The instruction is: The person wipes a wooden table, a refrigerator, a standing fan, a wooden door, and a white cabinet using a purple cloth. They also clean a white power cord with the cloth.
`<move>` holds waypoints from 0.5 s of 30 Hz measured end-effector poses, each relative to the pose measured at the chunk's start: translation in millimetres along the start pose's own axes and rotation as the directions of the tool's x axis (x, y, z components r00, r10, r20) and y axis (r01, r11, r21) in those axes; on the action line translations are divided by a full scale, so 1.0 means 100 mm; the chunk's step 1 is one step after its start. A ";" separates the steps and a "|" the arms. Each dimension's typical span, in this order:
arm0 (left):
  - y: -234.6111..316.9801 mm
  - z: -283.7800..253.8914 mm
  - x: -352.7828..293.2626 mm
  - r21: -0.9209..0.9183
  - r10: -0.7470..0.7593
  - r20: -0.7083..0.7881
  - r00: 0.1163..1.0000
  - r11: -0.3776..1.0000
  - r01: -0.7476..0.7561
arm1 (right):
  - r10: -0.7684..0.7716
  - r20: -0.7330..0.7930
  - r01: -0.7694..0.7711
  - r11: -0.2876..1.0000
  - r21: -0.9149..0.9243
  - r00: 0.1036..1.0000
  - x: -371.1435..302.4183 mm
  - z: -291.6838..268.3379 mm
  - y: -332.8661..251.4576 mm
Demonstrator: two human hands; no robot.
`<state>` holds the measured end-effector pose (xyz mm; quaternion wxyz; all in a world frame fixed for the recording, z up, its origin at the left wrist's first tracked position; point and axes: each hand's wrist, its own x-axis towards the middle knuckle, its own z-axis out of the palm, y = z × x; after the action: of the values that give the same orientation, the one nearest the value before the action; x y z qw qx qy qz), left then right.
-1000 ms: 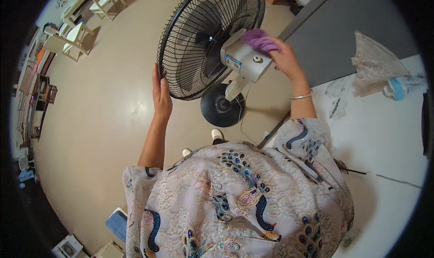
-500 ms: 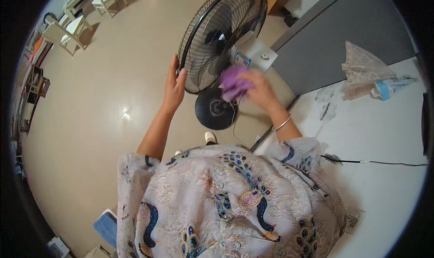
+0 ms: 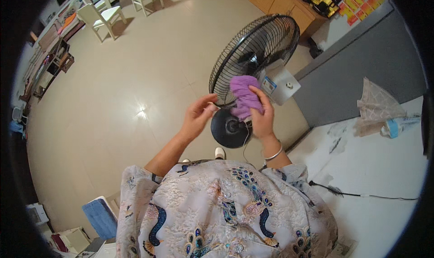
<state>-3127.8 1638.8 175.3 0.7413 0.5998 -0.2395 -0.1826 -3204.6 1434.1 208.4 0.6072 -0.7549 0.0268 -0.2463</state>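
Observation:
A purple cloth is bunched in my right hand, its folds lying against the fingers and thumb. Behind it stands a black pedestal fan with a wire grille and a pale box-shaped housing at its back. My left hand is by the grille's lower edge, fingers loosely bent and apart from the thumb, with nothing in it. Whether its fingertips touch the wire, I cannot tell. The fan's round black base rests on the floor beyond my hands, and the cloth covers part of the fan's stand.
To the right, a white tabletop carries a crumpled pale cover, a blue-and-white packet and a black cable. A grey panel rises behind it. White chairs stand at the far left, a wooden cabinet at the back.
My left hand has come off the fan's upper left side, down towards the base. The right hand has lowered slightly with the cloth. The whole view has shifted, showing more of the back.

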 end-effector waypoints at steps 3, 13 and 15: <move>0.16 0.19 0.07 -0.223 0.004 -0.005 1.000 0.975 -0.005 | -0.163 0.233 0.162 0.986 0.022 0.959 0.15 0.28 -0.39; 0.85 -0.54 0.54 0.101 0.238 -0.403 0.884 0.971 -0.216 | -0.461 0.352 0.565 0.769 -0.300 0.815 1.17 -0.21 -0.73; 0.86 -0.84 0.75 0.278 0.345 -0.298 0.890 0.923 -0.265 | -0.518 0.252 0.574 0.703 -0.420 0.818 1.64 -0.19 -0.82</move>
<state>-3019.9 1682.6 256.0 0.7166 0.6584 -0.2185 0.0723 -3089.3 1382.9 343.0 0.3018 -0.8669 -0.1732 -0.3570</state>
